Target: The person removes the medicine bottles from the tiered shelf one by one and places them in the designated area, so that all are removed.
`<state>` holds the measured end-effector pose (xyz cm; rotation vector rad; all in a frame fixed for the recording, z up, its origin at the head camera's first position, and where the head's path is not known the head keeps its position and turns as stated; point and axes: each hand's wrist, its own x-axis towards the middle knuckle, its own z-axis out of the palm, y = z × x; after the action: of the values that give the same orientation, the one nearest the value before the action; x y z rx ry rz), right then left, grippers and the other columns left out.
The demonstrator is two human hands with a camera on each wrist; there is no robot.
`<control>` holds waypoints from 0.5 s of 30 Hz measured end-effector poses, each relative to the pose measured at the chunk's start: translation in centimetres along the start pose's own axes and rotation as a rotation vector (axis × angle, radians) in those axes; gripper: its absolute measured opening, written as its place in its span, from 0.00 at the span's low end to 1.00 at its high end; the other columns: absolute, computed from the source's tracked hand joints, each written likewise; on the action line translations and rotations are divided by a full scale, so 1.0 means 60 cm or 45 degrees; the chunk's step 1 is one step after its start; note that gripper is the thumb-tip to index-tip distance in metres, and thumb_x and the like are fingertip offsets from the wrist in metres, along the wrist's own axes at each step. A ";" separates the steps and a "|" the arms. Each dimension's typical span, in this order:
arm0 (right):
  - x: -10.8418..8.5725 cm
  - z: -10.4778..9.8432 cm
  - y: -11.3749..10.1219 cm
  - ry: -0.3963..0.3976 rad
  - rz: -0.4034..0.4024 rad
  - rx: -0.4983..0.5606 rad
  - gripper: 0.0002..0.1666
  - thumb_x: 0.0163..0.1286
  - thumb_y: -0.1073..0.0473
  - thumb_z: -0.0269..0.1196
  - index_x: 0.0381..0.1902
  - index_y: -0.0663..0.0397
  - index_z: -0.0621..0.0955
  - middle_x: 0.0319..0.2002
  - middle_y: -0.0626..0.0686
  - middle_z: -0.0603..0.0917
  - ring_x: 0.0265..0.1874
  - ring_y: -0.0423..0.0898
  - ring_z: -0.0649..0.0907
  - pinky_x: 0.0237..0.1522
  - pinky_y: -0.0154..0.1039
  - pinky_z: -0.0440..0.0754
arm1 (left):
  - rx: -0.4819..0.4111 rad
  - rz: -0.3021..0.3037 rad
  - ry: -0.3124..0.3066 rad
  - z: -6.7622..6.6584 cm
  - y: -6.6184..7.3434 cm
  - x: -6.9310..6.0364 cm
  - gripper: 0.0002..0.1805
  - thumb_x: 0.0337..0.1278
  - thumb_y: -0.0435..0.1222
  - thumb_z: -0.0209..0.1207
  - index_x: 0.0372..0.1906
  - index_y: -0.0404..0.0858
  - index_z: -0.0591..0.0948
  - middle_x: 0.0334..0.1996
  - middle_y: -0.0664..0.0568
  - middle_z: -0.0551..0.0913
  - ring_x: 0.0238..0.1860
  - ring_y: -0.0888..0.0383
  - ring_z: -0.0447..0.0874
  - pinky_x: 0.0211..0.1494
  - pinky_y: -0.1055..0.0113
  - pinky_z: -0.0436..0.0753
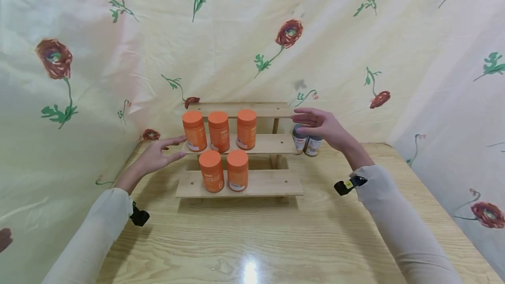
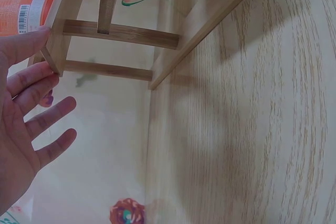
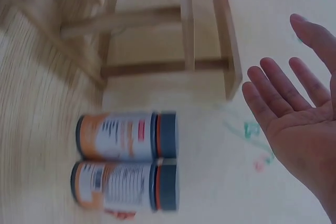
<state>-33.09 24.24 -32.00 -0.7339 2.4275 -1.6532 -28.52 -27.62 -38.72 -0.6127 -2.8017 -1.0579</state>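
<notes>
Wood-grain tabletop (image 1: 205,240) bears rack (image 1: 270,183), likely tiered to display orange jars (image 1: 213,175); left hand (image 1: 156,156) (9 o'clock), right hand (image 1: 322,127) (3 o'clock) spread.

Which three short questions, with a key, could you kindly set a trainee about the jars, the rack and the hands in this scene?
1. How many orange jars stand on the wooden rack?
2. True or false: the right hand holds nothing.
3. Where do the two dark-lidded jars stand? A: on the wooden rack; B: on the table, by the rack's right end; C: on the table, left of the rack.

Key: 1. Five: three on the middle board, two on the bottom. 2. True. 3. B.
</notes>
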 end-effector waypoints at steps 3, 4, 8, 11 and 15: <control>0.010 0.024 -0.015 -0.054 -0.017 0.003 0.39 0.68 0.63 0.69 0.74 0.59 0.69 0.69 0.63 0.77 0.62 0.43 0.82 0.56 0.32 0.83 | -0.002 -0.004 -0.005 -0.001 0.001 0.001 0.32 0.68 0.46 0.64 0.72 0.38 0.74 0.72 0.42 0.73 0.69 0.36 0.74 0.65 0.35 0.74; 0.013 0.032 -0.020 -0.072 -0.021 0.004 0.39 0.68 0.63 0.70 0.74 0.58 0.70 0.69 0.63 0.77 0.62 0.43 0.82 0.56 0.33 0.84 | 0.001 -0.008 -0.007 -0.001 0.001 0.001 0.32 0.68 0.46 0.64 0.72 0.38 0.73 0.72 0.43 0.73 0.69 0.36 0.73 0.65 0.35 0.74; 0.030 0.063 -0.031 -0.124 -0.040 0.020 0.38 0.67 0.62 0.71 0.73 0.55 0.72 0.68 0.64 0.77 0.64 0.47 0.82 0.58 0.36 0.84 | 0.020 -0.018 -0.012 -0.001 0.000 0.002 0.32 0.68 0.47 0.64 0.72 0.39 0.73 0.73 0.43 0.73 0.69 0.37 0.74 0.66 0.35 0.74; 0.041 0.083 -0.036 -0.143 -0.051 0.029 0.38 0.67 0.61 0.71 0.73 0.55 0.72 0.68 0.64 0.78 0.65 0.53 0.81 0.59 0.38 0.84 | 0.038 -0.012 -0.013 -0.001 0.001 0.003 0.32 0.68 0.46 0.63 0.72 0.39 0.73 0.72 0.43 0.73 0.69 0.36 0.74 0.66 0.34 0.74; 0.056 0.105 -0.037 -0.171 -0.063 0.047 0.38 0.67 0.62 0.71 0.73 0.56 0.71 0.68 0.65 0.77 0.67 0.62 0.78 0.59 0.38 0.84 | 0.040 0.000 -0.007 0.000 0.001 0.002 0.32 0.68 0.46 0.63 0.72 0.39 0.74 0.72 0.42 0.73 0.68 0.36 0.74 0.65 0.34 0.74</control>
<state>-33.08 16.76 -31.95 -0.8758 2.2991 -1.6055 -28.61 -27.57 -38.66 -0.6127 -2.8174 -1.0119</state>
